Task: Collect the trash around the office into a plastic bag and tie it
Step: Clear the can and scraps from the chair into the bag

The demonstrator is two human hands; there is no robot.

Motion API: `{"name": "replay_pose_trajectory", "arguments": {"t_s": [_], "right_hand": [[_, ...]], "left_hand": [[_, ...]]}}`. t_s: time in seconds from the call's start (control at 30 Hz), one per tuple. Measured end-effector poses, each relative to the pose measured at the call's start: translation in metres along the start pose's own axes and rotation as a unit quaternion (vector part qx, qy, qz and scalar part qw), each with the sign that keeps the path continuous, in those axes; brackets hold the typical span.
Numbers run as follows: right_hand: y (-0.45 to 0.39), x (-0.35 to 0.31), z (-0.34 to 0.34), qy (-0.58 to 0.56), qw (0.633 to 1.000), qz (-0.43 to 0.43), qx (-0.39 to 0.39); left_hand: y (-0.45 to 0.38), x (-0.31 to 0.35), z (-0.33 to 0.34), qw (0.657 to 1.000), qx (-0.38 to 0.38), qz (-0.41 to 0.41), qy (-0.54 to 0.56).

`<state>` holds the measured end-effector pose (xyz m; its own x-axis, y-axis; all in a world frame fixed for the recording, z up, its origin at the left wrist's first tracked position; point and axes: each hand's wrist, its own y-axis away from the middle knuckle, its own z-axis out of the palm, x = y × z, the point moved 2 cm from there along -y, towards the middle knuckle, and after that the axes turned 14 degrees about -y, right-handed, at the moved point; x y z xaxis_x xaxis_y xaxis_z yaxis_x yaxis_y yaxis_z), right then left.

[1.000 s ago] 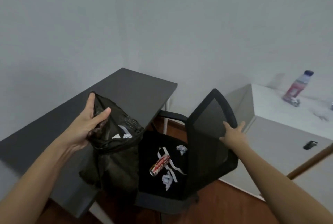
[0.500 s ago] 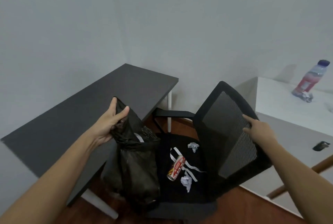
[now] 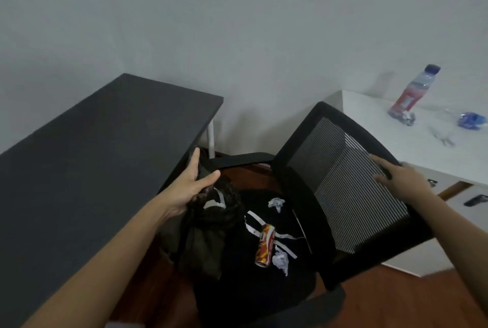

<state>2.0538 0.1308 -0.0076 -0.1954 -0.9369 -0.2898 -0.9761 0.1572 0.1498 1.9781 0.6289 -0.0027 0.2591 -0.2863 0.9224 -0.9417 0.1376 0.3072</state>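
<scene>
My left grip [image 3: 194, 185] holds the black bag [image 3: 211, 224] by its rim beside the dark counter [image 3: 92, 158]; my right grip [image 3: 398, 177] clasps the chair [image 3: 340, 190] back. The can [image 3: 265, 245] and crumpled paper [image 3: 280, 261] lie on the seat.

Room is reading dim, flat, grey-blue. Wall [image 3: 237, 24] is vignetting darker toward 10 and 2 o'clock. White surface [image 3: 412, 143] at 3 o'clock is showing brightest, bottle [image 3: 412, 92] throwing a faint shadow up-left. Chair seat [image 3: 264, 261] is crushing to black. Wide-angle is bending edges; everything is looking soft, slightly smeared.
</scene>
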Motion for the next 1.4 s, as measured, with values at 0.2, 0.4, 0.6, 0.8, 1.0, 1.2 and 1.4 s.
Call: {"name": "replay_pose_trajectory", "arguments": {"t_s": [0.2,0.4,0.6,0.8,1.0,1.2,1.4], "right_hand": [[0.018,-0.02,0.041,0.06,0.969,-0.072,0.229],[0.033,-0.053,0.221,-0.181,0.979,-0.015,-0.096],[0.011,-0.056,0.355,-0.237,0.885,0.215,-0.337],[-0.018,-0.073,0.427,-0.234,0.872,0.291,-0.317],[-0.006,-0.09,0.448,-0.173,0.913,0.298,-0.216],[0.007,-0.075,0.433,-0.34,0.861,0.296,-0.236],[-0.005,-0.134,0.314,-0.75,0.587,0.268,-0.148]], "left_hand": [[-0.051,-0.021,0.01,0.999,-0.028,-0.047,-0.003],[-0.091,-0.045,0.015,0.997,-0.022,-0.069,-0.008],[-0.11,-0.081,0.027,0.999,-0.025,-0.039,-0.018],[-0.113,-0.127,0.027,0.999,0.009,-0.026,-0.018],[-0.107,-0.145,0.031,1.0,0.003,-0.026,-0.011],[-0.097,-0.143,0.035,0.999,-0.012,-0.025,-0.017],[-0.088,-0.134,0.047,0.998,-0.027,-0.014,-0.049]]}}
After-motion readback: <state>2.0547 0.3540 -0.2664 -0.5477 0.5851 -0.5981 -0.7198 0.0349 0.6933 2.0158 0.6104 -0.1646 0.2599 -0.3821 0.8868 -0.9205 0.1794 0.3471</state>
